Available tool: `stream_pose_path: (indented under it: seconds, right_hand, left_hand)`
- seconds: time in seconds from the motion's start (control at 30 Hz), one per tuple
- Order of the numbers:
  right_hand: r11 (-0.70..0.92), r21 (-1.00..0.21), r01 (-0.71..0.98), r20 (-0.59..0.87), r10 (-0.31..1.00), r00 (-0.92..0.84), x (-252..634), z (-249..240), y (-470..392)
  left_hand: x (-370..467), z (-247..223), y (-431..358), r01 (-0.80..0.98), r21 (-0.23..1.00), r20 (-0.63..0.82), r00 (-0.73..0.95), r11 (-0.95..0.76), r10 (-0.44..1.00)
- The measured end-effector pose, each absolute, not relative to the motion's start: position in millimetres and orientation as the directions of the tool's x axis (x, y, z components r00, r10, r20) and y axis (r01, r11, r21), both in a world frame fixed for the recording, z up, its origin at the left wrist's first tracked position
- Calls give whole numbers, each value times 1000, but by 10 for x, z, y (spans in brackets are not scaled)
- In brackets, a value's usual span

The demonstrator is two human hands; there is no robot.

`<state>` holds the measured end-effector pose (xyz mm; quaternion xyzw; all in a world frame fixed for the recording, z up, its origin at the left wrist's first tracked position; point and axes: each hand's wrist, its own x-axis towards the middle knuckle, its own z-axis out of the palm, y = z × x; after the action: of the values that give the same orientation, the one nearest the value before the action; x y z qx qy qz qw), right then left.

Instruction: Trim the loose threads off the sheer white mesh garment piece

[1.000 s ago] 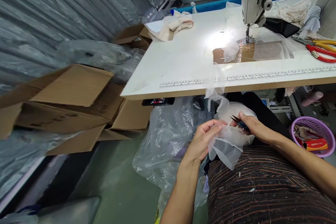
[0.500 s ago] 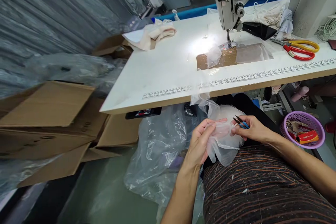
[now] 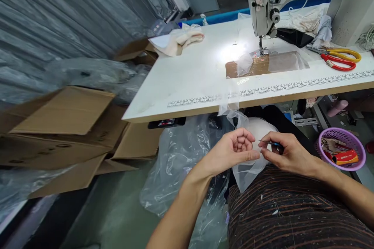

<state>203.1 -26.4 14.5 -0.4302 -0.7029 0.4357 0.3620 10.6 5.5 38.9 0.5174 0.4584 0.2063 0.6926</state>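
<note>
Holding, right hand (image 3: 290, 153): blue-handled snips (image 3: 276, 144), pinched between thumb and fingers just right of the lower middle of the frame, thin blades pointing toward the left hand.
Left hand (image 3: 233, 149): in the lower middle, palm turned up, fingers curled and thumb stretched out, with a narrow gap between thumb and index finger (too small to tell whether a loose thread lies there).
Sheer white cloth (image 3: 247, 172): at the lower middle, below the hands and over the person's lap, one corner drooping; sheer material also runs up over the front edge of the table (image 3: 181, 79).
Just changed: half a second ago the left fingers pinched the cloth and the snip blades stood apart; now that hand is rolled palm-up, and the blades show nearly edge-on, so their spread cannot be told. My judgement: the cloth is no longer stretched between the hands.
Ruler strip (image 3: 204, 100): printed ticks along the table front, digits too small to read.
Cardboard box (image 3: 64, 113): at the left, dark print with round shapes, no word legible.
Red packet (image 3: 346, 157): in the purple basket (image 3: 359, 141) at the right, pale lettering, unreadable.
Red-handled scissors (image 3: 339, 66): upper right, a pale label on the handle, unreadable too.
</note>
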Motion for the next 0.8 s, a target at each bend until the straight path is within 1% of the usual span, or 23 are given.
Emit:
stream_pose_path:
  seconds: [0.1, 0.23, 0.33, 0.5, 0.57, 0.7, 0.8]
  right_hand:
    - [227, -930, 288, 117, 928, -353, 2021, 131, -263]
    - [98, -962, 256, 4, 940, -342, 2003, 104, -241]
    - [8, -976, 219, -70, 936, -345, 1985, 81, -219]
    - [-20, -990, 136, -67, 934, -350, 1971, 47, -174]
    - [-27, -994, 111, -64, 935, -349, 1972, 31, -159]
    - [-39, -996, 75, -62, 936, -346, 1969, 10, -150]
    - [-98, -994, 48, -109, 929, -353, 1966, 8, -162]
  left_hand:
    - [91, 430, 68, 256, 910, -414, 515, 327, 751]
    - [61, 427, 71, 344, 918, -351, 470, 198, 810]
    - [55, 400, 74, 357, 928, -271, 465, 102, 843]
    - [64, 330, 83, 338, 941, -168, 381, 31, 909]
    - [62, 299, 82, 292, 955, -159, 347, 54, 924]
    - [74, 253, 64, 155, 962, -269, 375, 226, 887]
    - [101, 236, 46, 111, 952, -306, 387, 285, 870]
